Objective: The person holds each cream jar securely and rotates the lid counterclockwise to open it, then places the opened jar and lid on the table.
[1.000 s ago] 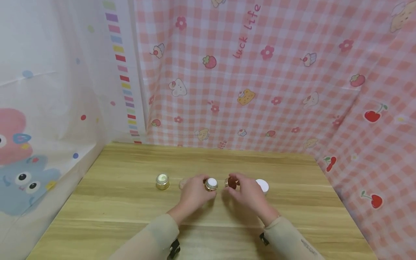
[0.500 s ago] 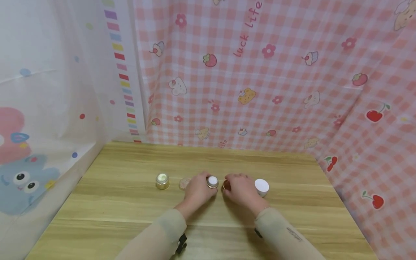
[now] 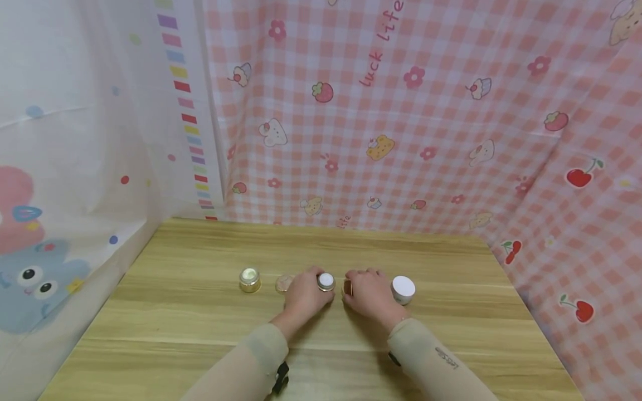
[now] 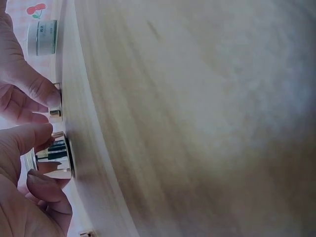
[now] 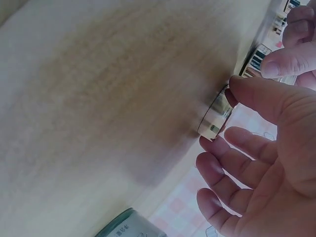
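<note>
A small gold jar [image 3: 326,282], open at the top with white inside, stands on the table. My left hand [image 3: 306,293] grips its side between thumb and fingers; in the left wrist view its shiny gold wall [image 4: 58,160] shows between them. Just to its right, my right hand [image 3: 372,293] pinches a gold lid [image 3: 348,287] between thumb and fingertips. Seen from the right wrist, the lid [image 5: 215,117] is down at the tabletop, a short way from the jar. The back of the right hand hides part of the lid in the head view.
Left of the hands stands another open gold jar [image 3: 249,280] with pale contents. A round gold lid [image 3: 283,283] lies between it and my left hand. A white-topped jar [image 3: 403,289] is right of my right hand. Patterned curtains [image 3: 351,139] border the wooden table [image 3: 301,367].
My right hand has moved slightly left and turned over the gold lid, whose brown inside faced the camera earlier; the lid is now down at the table. The left hand shifted slightly right with the jar.
</note>
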Motion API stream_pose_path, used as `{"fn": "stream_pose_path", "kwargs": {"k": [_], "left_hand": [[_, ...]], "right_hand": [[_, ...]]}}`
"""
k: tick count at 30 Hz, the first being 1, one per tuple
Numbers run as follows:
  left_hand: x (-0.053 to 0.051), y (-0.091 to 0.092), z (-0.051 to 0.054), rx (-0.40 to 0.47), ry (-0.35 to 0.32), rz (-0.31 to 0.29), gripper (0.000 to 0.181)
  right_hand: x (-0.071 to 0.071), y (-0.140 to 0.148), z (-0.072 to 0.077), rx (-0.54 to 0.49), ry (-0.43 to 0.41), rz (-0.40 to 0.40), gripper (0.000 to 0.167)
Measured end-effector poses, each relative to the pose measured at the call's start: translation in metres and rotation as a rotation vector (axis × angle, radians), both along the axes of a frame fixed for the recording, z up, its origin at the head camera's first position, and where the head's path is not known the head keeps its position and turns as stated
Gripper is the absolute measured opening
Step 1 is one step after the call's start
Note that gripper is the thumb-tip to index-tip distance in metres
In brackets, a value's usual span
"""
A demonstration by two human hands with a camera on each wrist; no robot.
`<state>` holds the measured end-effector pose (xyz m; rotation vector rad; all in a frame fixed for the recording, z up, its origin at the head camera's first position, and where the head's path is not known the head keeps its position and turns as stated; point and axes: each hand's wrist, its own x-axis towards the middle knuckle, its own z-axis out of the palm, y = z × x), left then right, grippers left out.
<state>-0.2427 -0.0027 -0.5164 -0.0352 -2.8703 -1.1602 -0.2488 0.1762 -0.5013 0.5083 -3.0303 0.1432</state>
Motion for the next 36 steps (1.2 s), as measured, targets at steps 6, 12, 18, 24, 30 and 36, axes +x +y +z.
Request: {"fn": "stream_pose_path", "kwargs": {"k": [6,12,18,24,30,36], "left_hand": [[-0.001,0.000,-0.002,-0.005,-0.012,0.009,0.055],[-0.001,0.001,-0.002,0.002,-0.010,0.004,0.059],[0.005,-0.002,-0.002,-0.016,0.032,-0.005,0.079],[0.044,-0.024,0.015,0.037,0.028,-0.103,0.077],[0.080,-0.063,0.025,-0.003,0.009,-0.249,0.047],[0.095,-0.087,0.027,-0.022,-0.030,-0.242,0.047]], "right_hand": [[0.001,0.000,0.001,-0.005,0.028,-0.001,0.035],[0.000,0.002,0.000,-0.009,0.046,0.002,0.027],[0.002,0.006,0.001,-0.012,0.041,-0.011,0.039],[0.014,0.022,0.015,-0.071,0.085,-0.029,0.053],[0.024,0.065,0.034,-0.165,0.131,-0.096,0.051],[0.027,0.100,0.032,-0.170,0.068,-0.143,0.053]]}}
